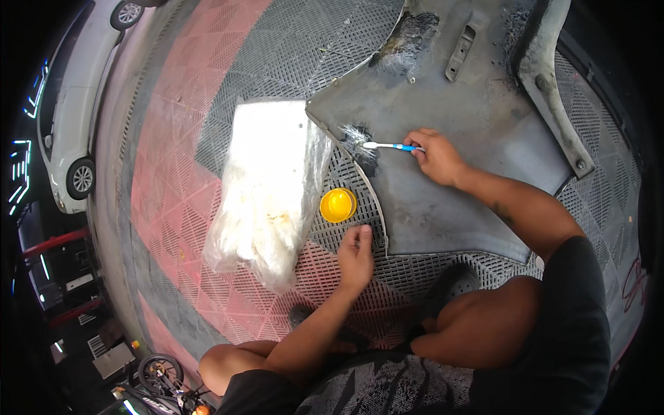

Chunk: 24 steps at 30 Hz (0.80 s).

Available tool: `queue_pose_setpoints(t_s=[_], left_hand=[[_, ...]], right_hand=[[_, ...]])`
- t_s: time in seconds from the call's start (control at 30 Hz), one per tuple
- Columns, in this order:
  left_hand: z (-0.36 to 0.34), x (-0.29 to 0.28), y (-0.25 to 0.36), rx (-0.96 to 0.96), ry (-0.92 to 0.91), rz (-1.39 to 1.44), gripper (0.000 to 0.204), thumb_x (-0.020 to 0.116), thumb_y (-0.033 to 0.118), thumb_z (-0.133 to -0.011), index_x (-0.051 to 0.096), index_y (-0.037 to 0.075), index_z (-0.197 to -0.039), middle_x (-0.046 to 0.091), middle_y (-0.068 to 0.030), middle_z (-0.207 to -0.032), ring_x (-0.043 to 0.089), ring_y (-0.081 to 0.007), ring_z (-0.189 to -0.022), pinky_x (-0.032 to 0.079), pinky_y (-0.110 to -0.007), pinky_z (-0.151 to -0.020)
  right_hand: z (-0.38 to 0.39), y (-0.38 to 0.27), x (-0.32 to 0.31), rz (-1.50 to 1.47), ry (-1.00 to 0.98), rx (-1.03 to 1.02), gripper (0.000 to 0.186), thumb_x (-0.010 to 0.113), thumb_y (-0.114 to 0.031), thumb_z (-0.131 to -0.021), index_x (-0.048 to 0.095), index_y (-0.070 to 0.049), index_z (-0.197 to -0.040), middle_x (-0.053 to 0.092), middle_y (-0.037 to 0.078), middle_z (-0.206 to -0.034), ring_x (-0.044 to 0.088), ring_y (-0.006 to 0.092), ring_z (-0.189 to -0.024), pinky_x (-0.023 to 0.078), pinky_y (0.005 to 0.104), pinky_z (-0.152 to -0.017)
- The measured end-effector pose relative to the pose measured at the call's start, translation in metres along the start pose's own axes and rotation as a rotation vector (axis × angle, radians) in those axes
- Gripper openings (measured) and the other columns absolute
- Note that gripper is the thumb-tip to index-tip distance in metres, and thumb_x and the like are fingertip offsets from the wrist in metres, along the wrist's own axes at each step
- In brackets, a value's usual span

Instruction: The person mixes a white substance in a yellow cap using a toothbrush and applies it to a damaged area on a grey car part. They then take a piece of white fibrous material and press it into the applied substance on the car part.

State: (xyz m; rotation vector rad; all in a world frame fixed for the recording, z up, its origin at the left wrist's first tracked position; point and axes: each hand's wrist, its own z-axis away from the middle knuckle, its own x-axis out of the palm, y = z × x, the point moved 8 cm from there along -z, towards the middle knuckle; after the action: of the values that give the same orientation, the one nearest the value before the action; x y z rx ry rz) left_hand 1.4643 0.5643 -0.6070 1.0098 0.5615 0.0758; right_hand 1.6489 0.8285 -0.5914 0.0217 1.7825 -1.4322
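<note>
Toothbrush (387, 146) lies pinched in the right hand (437, 158), whose fingers close on the far end of its handle; that grip seemingly leaves the length free to reach the panel's edge while the palm stays clear of the mess. The brush points to nine o'clock, its head against a patch (355, 138) of stray white fibres at the panel's left edge. The panel (449, 214), large and grey, lies at one o'clock from the left hand (356, 259), on the slatted floor (183, 187), probably low so that a crouching person can work over it.

The left hand hangs just beside the panel's edge, fingers curled inward; its palm is hidden, so whether it holds anything cannot be told. Near twelve o'clock from it stands a yellow cup (324, 207), open side up, at half past six from the patch, likely there for a short reach. At nine o'clock from the cup, a clear bag (266, 187) of white material lies off the panel, presumably to keep it handy but apart.
</note>
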Motion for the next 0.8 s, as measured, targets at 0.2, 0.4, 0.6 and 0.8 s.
queue_pose_setpoints(t_s=[0.2,0.4,0.6,0.8], left_hand=[[-0.011,0.029,0.025,-0.164,-0.128,0.167,0.047,0.054,0.041,-0.116,0.070,-0.003,-0.107,0.066,-0.0021,-0.089,0.056,-0.0124,-0.085,0.048,-0.031,-0.082],[-0.016,0.033,0.022,-0.174,-0.132,0.262,0.041,0.056,0.034,-0.116,0.073,-0.003,-0.113,0.065,0.0013,-0.091,0.052,-0.0094,-0.085,0.045,-0.028,-0.080],[-0.019,0.032,0.013,-0.227,-0.165,0.284,0.043,0.060,0.031,-0.114,0.073,-0.006,-0.129,0.075,-0.0041,-0.110,0.063,-0.0108,-0.101,0.050,-0.027,-0.094],[-0.020,0.035,0.013,-0.202,-0.134,0.267,0.046,0.062,0.032,-0.114,0.071,-0.007,-0.136,0.076,-0.0060,-0.116,0.065,-0.0122,-0.107,0.049,-0.027,-0.099]], right_hand=[[0.004,-0.005,-0.007,0.065,0.016,-0.055,0.023,0.064,0.002,-0.095,0.069,-0.007,-0.115,0.067,0.017,-0.106,0.063,0.0414,-0.107,0.051,0.0494,-0.095],[0.000,0.001,-0.010,0.051,0.054,-0.057,0.022,0.064,0.001,-0.096,0.068,-0.007,-0.116,0.067,0.017,-0.106,0.063,0.0415,-0.107,0.051,0.0501,-0.094],[-0.024,0.001,-0.009,0.051,0.046,-0.022,0.021,0.063,0.002,-0.095,0.066,-0.007,-0.114,0.068,0.019,-0.106,0.063,0.0420,-0.107,0.051,0.0504,-0.094],[-0.039,0.008,0.001,0.044,0.038,0.008,0.023,0.064,0.003,-0.094,0.066,-0.008,-0.114,0.067,0.018,-0.108,0.063,0.0413,-0.106,0.051,0.0497,-0.094]])
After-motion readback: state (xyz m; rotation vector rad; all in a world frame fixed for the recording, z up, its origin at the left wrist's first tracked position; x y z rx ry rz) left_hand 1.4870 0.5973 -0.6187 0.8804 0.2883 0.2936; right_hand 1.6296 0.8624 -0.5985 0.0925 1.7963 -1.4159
